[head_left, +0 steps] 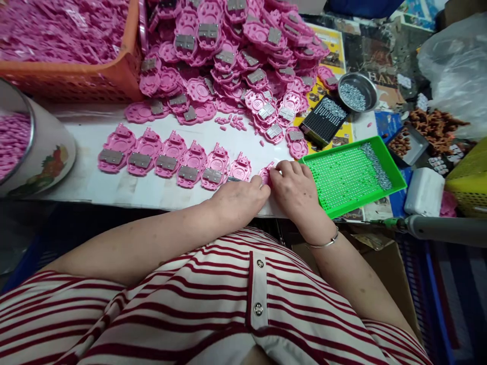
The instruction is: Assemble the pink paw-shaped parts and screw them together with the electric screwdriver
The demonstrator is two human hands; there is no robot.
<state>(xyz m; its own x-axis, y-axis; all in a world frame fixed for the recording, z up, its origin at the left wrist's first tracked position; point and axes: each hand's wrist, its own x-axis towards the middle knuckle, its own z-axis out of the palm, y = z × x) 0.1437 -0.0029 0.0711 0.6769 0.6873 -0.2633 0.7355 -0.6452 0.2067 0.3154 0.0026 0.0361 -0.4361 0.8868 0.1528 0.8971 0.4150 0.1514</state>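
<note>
The hands hide most of the pink part (266,174) between them — it lies at the right end of the row. The left hand (243,198) and right hand (295,188) both have curled fingers at it; whether either pinches it, I cannot tell. The orange basket (125,68) is cut off. "HAM" reads on the dark printed sheet (384,88), beyond the green tray (344,212).

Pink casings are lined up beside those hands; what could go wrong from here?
The left hand is close beside the row of pink casings and might nudge one out of line. The right hand is right by the green tray; a bump could spill its small metal pieces. The loose heap of casings behind might slide down into the row.
</note>
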